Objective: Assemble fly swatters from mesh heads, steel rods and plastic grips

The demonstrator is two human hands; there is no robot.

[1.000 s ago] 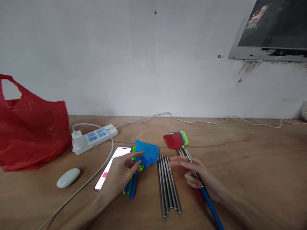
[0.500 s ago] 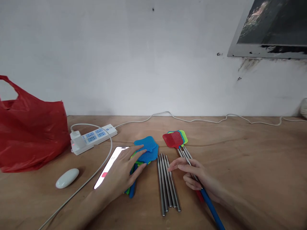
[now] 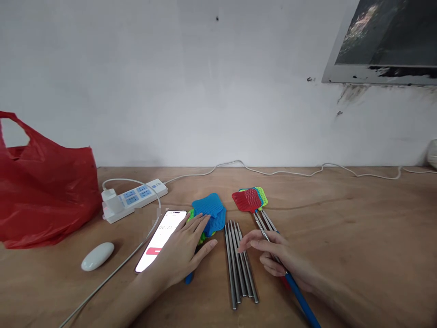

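My left hand point(image 3: 182, 248) lies over a pile of fly swatter heads, fingers stretched out, its fingertips at the lower edge of a blue swatter head point(image 3: 207, 205). Green mesh shows beneath the blue heads, and a blue handle end point(image 3: 189, 278) sticks out below the hand. A metal rod with a blue handle point(image 3: 302, 300) is held in my right hand point(image 3: 278, 255), tilted with its thin end up. Beyond that hand are fly swatters with a red head point(image 3: 246, 200) on top of blue and green ones. Several bare metal rods point(image 3: 241, 269) lie side by side between my hands.
A phone point(image 3: 160, 241) with a lit timer screen lies left of my left hand. Farther left are a white mouse point(image 3: 98, 256), a power strip point(image 3: 136, 197) with a plugged-in charger and cable, and a red plastic bag point(image 3: 51, 191). A thin cord runs along the wall.
My left hand has turned, its fingers now closer together and lower over the blue heads, uncovering more of the phone screen. My right hand keeps the blue-handled rod, almost unmoved.
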